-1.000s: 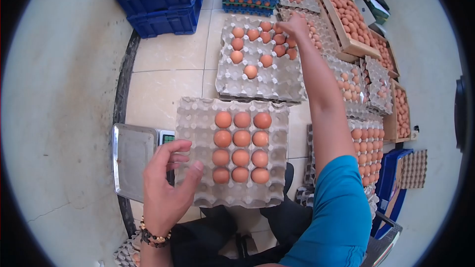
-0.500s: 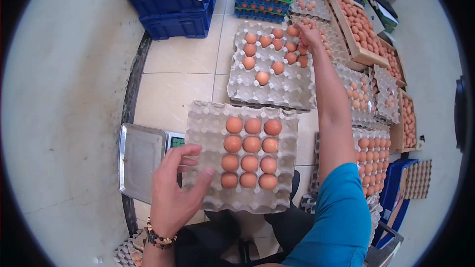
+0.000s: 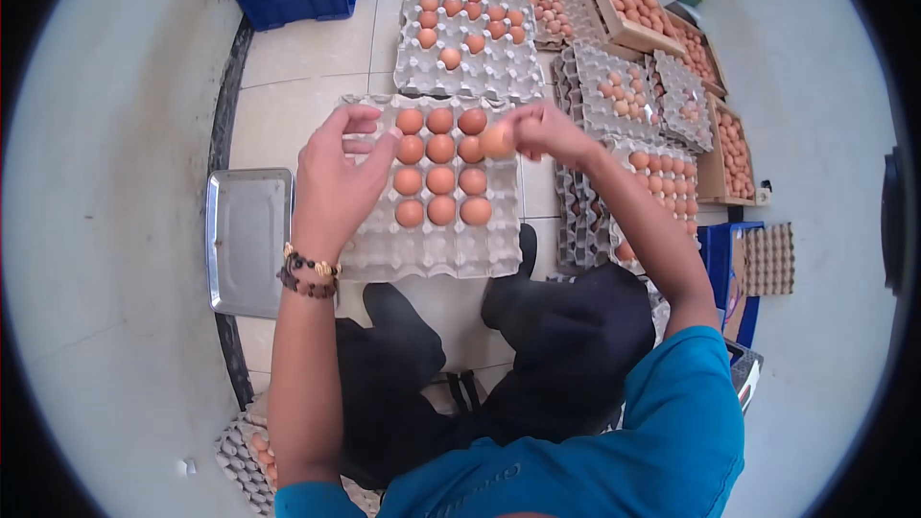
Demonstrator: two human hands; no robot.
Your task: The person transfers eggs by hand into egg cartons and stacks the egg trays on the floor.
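Note:
My right hand [image 3: 549,132] is closed on a brown egg [image 3: 498,140], over the right side of the near grey egg tray [image 3: 427,251]. Several rows of brown eggs [image 3: 440,180] sit in the middle of this tray. At its upper left, my left hand [image 3: 343,168] has its fingers apart and holds nothing. Whether it touches the tray I cannot tell. Just beyond lies another grey egg tray [image 3: 465,77] with eggs scattered in its upper part.
A scale with a steel pan [image 3: 251,240] stands at the left. On the right are stacked egg trays [image 3: 587,192] and wooden crates of eggs [image 3: 628,0]. Blue plastic crates [image 3: 297,0] stand at the upper left, by the wall.
My right hand has come back from the far tray to the near one, with an egg in its fingers. The view has tilted downward. My left hand stays open by the near tray.

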